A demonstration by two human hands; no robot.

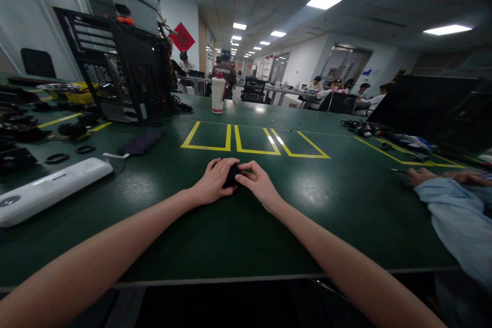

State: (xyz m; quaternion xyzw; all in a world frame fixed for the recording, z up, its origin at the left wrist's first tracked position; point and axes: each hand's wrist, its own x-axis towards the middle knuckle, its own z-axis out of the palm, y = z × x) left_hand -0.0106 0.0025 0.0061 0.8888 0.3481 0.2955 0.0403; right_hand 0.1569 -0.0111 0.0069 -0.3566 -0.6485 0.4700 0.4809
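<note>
Near the middle of the green table [184, 246], a small black object [231, 176] is between my two hands; its kind is hard to tell because fingers cover much of it. My left hand [214, 180] wraps round it from the left, fingers over the top and thumb low at the front. From the right, my right hand [260, 184] pinches its edge with thumb and index finger. Beyond both hands lie yellow tape outlines [257, 152] on the table top.
At left are a long white device [57, 189], black rings [57, 158] and an open black computer case [130, 72]. A white cup [218, 95] stands behind the tape. At right, a co-worker's hand [421, 176] holds a thin tool near cables [361, 127].
</note>
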